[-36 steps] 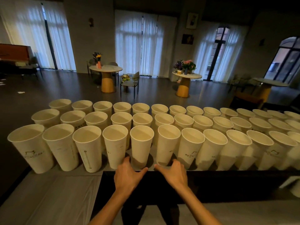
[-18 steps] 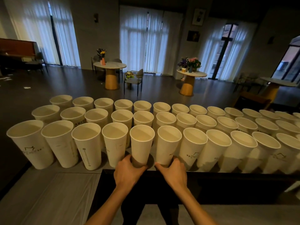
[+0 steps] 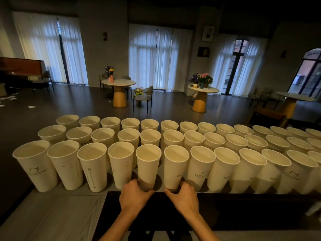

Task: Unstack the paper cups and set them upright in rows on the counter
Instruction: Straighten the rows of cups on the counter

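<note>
Tall white paper cups stand upright in three rows on the dark counter (image 3: pixel 97 193). My left hand (image 3: pixel 134 194) grips the base of one front-row cup (image 3: pixel 147 164) near the middle. My right hand (image 3: pixel 182 195) grips the base of the neighbouring front-row cup (image 3: pixel 175 165) to its right. Both cups stand upright in line with the front row. The far rows' lower parts are hidden behind the front cups.
The rows run off the right edge of view. A black strip (image 3: pixel 225 211) lies along the counter's near side under my wrists. Beyond the counter lies a dim room with round tables (image 3: pixel 118 82), a chair (image 3: pixel 143 98) and curtained windows.
Both hands moved forward from just short of the front row and closed round the bases of two middle cups. The camera tilted up a little.
</note>
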Motion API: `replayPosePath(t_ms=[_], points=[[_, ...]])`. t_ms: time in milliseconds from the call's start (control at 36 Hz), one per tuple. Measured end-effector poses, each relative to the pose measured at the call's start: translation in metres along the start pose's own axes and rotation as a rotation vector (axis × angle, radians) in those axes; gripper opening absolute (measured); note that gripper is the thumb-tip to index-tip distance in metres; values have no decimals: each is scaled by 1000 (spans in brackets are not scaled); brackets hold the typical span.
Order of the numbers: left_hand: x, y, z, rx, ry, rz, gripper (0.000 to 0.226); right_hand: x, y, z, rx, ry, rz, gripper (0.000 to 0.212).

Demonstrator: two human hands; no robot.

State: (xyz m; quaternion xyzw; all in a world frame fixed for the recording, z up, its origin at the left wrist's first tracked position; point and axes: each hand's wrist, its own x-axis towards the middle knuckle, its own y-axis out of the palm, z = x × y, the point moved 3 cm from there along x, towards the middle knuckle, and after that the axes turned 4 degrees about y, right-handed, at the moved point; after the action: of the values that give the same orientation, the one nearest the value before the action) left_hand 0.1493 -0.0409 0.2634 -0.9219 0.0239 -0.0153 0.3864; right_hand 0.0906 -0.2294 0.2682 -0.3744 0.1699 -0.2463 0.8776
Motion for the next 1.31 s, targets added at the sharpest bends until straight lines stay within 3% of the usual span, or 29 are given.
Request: replayPosePath(t_ms=[167,278,444,639,889,1028,1194,1306], points=[[-18,-14,-7,45,-33,-34,59,-14,-13,0,-25,24,-4,50],[-27,-31,-14,21,6,-15,41,-25,-24,9,-29,-8,44,39],[-35,-64,-32,-117,263,143,12,-53,-60,29,24,-155,57,30],[-6,-131,-111,-7,520,-96,5,-31,-124,99,30,-369,-104,14],[83,-134,-139,410,655,-8,25,54,-116,150,-261,-410,-206,20],[97,-121,-136,414,674,76,20,82,-95,151,-397,-394,-141,44],[99,-114,-132,402,688,104,24,90,-82,154,-493,-423,-99,25],[103,-113,-131,397,690,99,25,91,-81,156,-504,-452,-116,27]])
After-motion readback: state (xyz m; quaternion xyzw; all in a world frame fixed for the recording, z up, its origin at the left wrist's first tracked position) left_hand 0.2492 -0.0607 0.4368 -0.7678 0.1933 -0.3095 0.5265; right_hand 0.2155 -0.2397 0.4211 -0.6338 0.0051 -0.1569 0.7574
